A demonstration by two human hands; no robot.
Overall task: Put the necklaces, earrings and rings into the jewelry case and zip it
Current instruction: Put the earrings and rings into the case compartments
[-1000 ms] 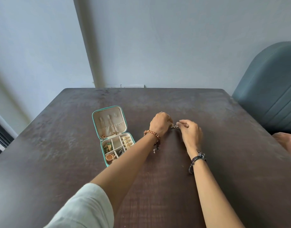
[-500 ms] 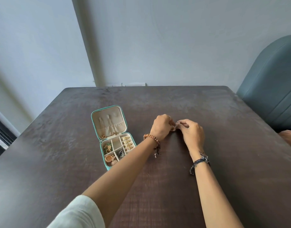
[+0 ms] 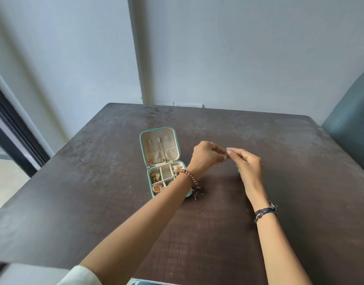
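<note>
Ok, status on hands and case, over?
Both hands, left hand and right hand, pinch one small jewelry piece above the table. Jewelry case open, unzipped. Nothing blocking.

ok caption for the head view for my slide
Both hands pinch a small piece of jewelry above the table, beside the open jewelry case.

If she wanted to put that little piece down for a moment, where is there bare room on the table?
Bare table lies right of the right hand, out to the chair. More lies beyond the case toward the wall, and left of the case. It is crowded where the left hand and forearm cross the case's tray.
</note>
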